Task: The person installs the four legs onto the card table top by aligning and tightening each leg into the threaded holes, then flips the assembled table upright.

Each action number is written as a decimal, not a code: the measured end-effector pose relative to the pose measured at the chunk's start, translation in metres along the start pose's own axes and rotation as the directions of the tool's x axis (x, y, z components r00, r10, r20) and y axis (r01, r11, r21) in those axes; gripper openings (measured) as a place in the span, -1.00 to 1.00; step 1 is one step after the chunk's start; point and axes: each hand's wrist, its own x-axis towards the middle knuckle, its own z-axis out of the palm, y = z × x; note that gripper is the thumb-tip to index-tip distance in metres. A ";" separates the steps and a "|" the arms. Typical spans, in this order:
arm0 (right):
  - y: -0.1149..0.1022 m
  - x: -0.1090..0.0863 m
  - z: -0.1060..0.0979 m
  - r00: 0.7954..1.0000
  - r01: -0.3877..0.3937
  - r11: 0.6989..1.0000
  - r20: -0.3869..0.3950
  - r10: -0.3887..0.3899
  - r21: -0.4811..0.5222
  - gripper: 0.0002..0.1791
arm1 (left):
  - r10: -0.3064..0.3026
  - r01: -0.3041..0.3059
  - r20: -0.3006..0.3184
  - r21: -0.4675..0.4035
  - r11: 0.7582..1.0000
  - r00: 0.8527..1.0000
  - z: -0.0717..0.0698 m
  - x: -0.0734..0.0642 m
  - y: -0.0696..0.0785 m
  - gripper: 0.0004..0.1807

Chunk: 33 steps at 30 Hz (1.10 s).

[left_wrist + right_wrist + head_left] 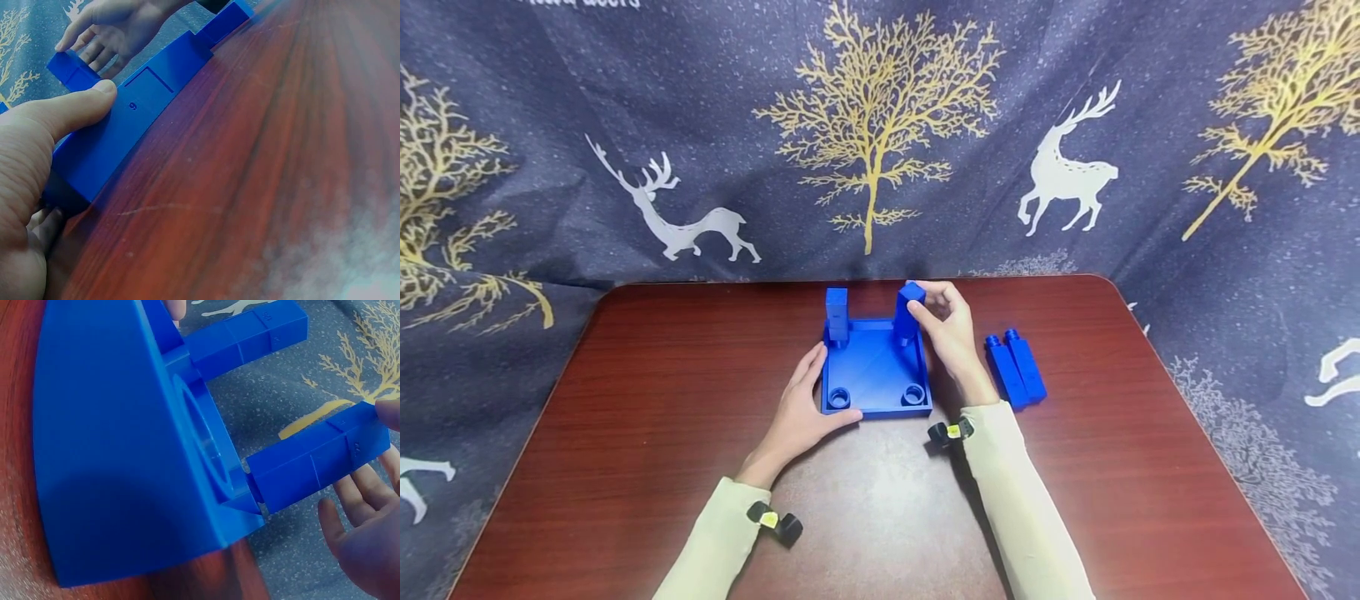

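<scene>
A blue square tray-like base (876, 367) with raised walls lies on the table, round sockets showing at its two near corners. My left hand (797, 412) grips its near-left corner, thumb along the front wall and fingers along the left side. At the far-right corner my right hand (953, 335) pinches the top of a blue square post (909, 310) between thumb and fingers. That post leans a little, and its narrow neck (253, 486) meets the corner in the right wrist view. Another blue post (837, 313) stands upright at the far-left corner.
Two more blue posts (1028, 371) with threaded ends lie side by side on the table, right of my right forearm. The reddish-brown wooden table (685, 375) backs onto a dark cloth (880, 125) printed with trees and deer.
</scene>
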 end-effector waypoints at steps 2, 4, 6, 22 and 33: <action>0.001 0.000 0.000 1.000 0.004 1.000 0.002 -0.004 0.020 -0.61 | -0.003 0.003 0.001 -0.002 1.000 1.000 0.000 0.000 0.000 0.39; 0.002 0.001 0.001 1.000 0.006 1.000 -0.009 -0.006 0.009 -0.61 | -0.005 0.005 0.002 -0.002 1.000 1.000 0.000 0.000 0.001 0.39; 0.003 0.001 0.001 1.000 0.009 1.000 -0.028 -0.010 -0.026 -0.58 | -0.007 0.007 0.003 -0.002 1.000 1.000 0.000 0.000 0.001 0.39; 0.003 0.003 0.001 0.997 0.014 0.989 -0.073 -0.025 -0.150 -0.53 | -0.009 0.009 0.008 0.003 1.000 1.000 -0.001 0.000 0.001 0.38; 0.002 0.003 0.001 0.998 0.019 0.993 -0.055 -0.025 -0.113 -0.53 | -0.013 0.013 0.010 0.003 1.000 1.000 -0.001 0.000 0.001 0.38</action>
